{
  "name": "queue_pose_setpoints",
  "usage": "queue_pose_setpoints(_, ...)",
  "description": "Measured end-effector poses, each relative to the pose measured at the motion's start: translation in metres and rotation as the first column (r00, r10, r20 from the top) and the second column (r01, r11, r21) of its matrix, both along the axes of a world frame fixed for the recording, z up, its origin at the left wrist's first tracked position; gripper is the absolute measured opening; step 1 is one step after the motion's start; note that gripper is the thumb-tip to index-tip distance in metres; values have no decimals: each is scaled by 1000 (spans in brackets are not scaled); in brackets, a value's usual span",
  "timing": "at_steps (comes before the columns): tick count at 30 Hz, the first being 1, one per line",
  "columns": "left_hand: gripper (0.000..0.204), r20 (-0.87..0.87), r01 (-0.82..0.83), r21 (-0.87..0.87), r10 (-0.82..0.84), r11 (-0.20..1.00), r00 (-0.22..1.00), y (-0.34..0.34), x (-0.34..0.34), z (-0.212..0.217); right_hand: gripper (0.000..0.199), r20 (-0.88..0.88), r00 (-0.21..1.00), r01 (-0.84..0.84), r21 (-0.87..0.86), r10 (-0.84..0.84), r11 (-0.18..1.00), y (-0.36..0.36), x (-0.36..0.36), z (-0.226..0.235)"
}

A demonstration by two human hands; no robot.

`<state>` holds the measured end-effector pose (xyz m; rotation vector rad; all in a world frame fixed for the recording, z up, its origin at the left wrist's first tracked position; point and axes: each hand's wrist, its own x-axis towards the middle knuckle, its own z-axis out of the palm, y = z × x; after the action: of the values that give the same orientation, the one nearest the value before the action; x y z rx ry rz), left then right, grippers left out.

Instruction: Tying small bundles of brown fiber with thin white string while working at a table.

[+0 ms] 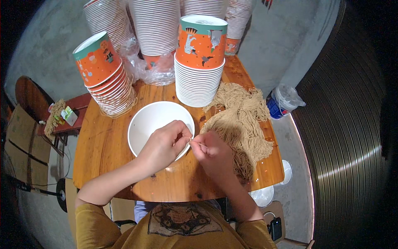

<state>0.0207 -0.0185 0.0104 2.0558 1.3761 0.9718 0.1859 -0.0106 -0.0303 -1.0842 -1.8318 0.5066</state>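
Note:
A white paper bowl (151,120) stands upright on the wooden table (103,141), open side up. My left hand (163,145) rests over its near right rim, fingertips pinched on a thin tan string (195,143). My right hand (213,153) is just right of the bowl, pinching the same string, the two hands almost touching. A heap of tan string loops (244,124) lies on the table right of my right hand, partly hidden by it.
Stacks of orange printed bowls stand upside down at the back: one leaning at the left (103,74), one in the middle (199,58). Taller white stacks in plastic wrap (153,29) are behind. A blue container with a plastic bag (282,103) sits on the floor, right.

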Motion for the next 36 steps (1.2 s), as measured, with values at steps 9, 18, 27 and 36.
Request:
queue_pose_setpoints(9,7,199,35,-135,-7,990,980,4,-4,-7,12,-10,1000,-29,2,29,1000,-1,1,1)
queue_pose_setpoints(18,18,421,209,-278,-77,938,904,13,-8,-11,11,-271,962,-77,-332,-17,940,6,1,-6)
queue_pose_setpoints(27,26,649,343,-439,30,830,760,19,-6,-8,12,-261,965,-70,-295,-10,953,10,5,-15)
queue_pose_setpoints(36,29,730,401,-516,143,757,668,21,-7,-7,22,-92,993,-70,-23,67,997,2,10,-7)
